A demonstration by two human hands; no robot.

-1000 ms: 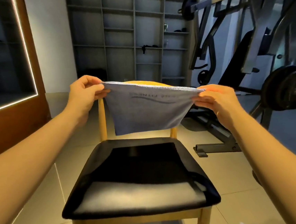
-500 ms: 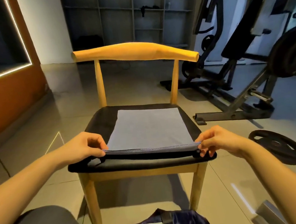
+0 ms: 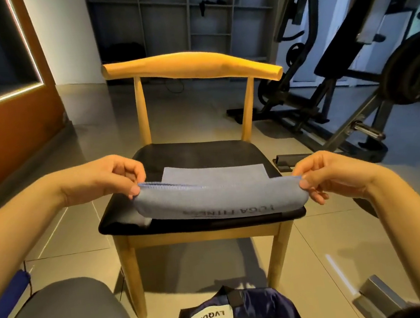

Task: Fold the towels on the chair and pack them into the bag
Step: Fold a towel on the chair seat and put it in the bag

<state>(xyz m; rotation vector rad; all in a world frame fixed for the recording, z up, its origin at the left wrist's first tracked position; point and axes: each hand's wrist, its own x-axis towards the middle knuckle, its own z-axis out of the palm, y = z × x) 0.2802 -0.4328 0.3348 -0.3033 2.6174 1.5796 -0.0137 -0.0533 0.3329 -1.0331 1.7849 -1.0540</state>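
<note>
Up off the chair (image 3: 198, 151) seat the towel (image 3: 218, 199) has risen at its near edge, curling over the flat half (a further fold begun, I judge; the bag (image 3: 259, 305) on the floor waits), corners pinched in the grip of left hand (image 3: 103, 179) and right hand (image 3: 333, 175).

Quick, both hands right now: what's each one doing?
Left hand: pinching the left corner of the towel.
Right hand: pinching its right corner.
</note>
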